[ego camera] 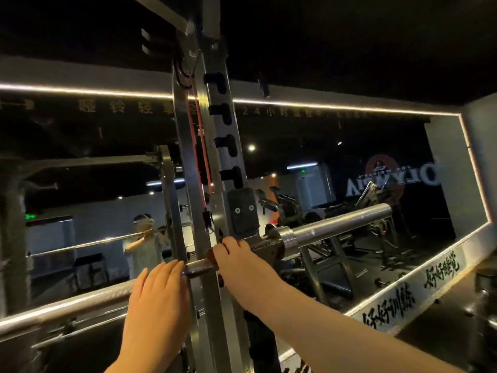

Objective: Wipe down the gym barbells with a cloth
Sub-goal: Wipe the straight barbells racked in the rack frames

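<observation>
- Your left hand (157, 294) lies over the barbell (80, 301), fingers fairly straight across its top, at the left edge of the rack upright (207, 168).
- Your right hand (236, 262) is wrapped around the same bar at the upright's right edge, fingers curled over it.
- A small reddish-brown scrap (210, 255) shows at those fingertips; you cannot tell whether it is the cloth.
- A short knurled stretch of bar lies bare between your hands.
- The bar rests across the rack, its thick steel sleeve (341, 224) beyond your right hand, facing a mirror (349, 157).
</observation>
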The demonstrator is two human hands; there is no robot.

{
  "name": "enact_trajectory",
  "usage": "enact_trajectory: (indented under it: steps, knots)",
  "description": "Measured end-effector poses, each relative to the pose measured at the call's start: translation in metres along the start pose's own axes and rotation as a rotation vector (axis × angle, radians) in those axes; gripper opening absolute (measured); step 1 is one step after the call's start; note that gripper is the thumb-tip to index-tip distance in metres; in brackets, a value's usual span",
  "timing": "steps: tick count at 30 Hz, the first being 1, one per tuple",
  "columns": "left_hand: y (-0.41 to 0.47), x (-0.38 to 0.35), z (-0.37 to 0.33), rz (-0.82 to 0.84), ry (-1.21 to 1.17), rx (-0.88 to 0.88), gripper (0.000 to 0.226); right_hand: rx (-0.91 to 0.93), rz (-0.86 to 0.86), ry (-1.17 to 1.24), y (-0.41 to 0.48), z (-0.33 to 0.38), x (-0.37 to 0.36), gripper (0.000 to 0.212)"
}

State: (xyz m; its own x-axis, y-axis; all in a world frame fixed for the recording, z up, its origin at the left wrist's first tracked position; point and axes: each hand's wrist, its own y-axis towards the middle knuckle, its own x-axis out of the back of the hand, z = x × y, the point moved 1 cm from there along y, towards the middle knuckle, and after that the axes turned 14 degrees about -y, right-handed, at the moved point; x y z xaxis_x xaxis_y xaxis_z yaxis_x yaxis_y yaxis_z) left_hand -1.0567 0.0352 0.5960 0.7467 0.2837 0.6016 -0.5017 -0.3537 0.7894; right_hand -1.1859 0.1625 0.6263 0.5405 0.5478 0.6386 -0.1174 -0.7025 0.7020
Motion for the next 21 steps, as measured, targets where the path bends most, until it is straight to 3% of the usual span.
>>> enact_trajectory:
  steps: [3,6,8,10,12,16,21]
  knots:
    - [0.007,-0.010,-0.013,0.045,-0.019,0.005,0.053,0.041,-0.078,0.087,0.003,-0.032,0.027,0.061]
    - [0.012,-0.015,-0.042,0.055,-0.093,-0.031,0.042,-0.119,-0.241,0.188,0.005,-0.078,0.022,0.054]
    - [0.017,-0.020,-0.062,0.053,-0.179,-0.045,0.045,-0.224,-0.198,0.296,-0.003,-0.101,-0.002,0.043]
    - [0.023,-0.026,-0.078,0.064,-0.288,-0.043,0.058,-0.157,-0.087,0.269,-0.013,-0.109,-0.032,0.036]
    - [0.033,-0.029,-0.096,0.078,-0.355,-0.056,0.071,-0.124,-0.092,0.317,-0.021,-0.114,-0.048,0.031]
    - [0.053,-0.044,-0.126,0.086,-0.379,-0.140,0.060,-0.138,-0.112,0.382,-0.017,-0.135,-0.053,0.026]
    - [0.071,-0.061,-0.152,0.151,-0.307,-0.228,0.064,-0.319,-0.174,0.415,-0.007,-0.159,-0.065,0.021]
